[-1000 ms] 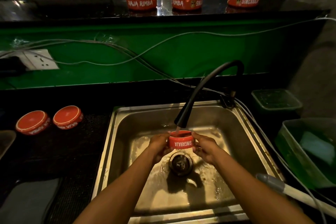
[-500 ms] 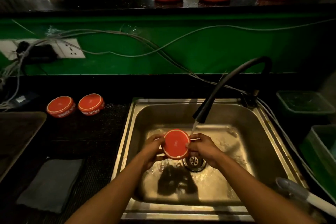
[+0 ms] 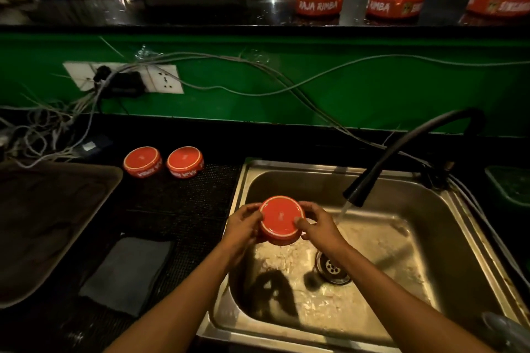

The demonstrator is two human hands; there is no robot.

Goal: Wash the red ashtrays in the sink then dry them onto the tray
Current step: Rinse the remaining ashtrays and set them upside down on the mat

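**Upturned red ashtray held over the left side of the sink**

At far left a dark tray [image 3: 57, 209] lies on the black surface [image 3: 177, 209], with a folded grey cloth [image 3: 126, 275] just below and to its right. Behind the tray, a white wall socket [image 3: 165, 79] on the green wall [image 3: 344, 89] feeds a tangle of grey cables [image 3: 57, 135].

Two washed ashtrays [image 3: 142, 161] [image 3: 185, 162] sit bottom-up side by side on the surface, between the tray and the sink. Their side lettering reads upside down; on the right one "RAJA" can be made out, while the left one is too blurred to read fully.

The left hand [image 3: 242, 228] curls its fingers round the left edge of the held ashtray [image 3: 282, 219], and the right hand [image 3: 317, 223] grips the right edge with the thumb pressed on the flat base. The ashtray is turned base-up, tilted toward the camera, and sits between both hands above the left part of the steel sink [image 3: 430, 238]. A small pale mark on the base cannot be read.

To the right of the hands, water runs from the black curved faucet [image 3: 372, 175], falling clear of the ashtray. The drain [image 3: 332, 268] lies below the right hand.

On the upper ledge [image 3: 143, 13] stand three upright ashtrays: "RAJA RIMBA" [image 3: 319, 2], then one showing "RIMBA" [image 3: 395, 4], then one at the right edge [image 3: 500, 3] with cropped lettering.
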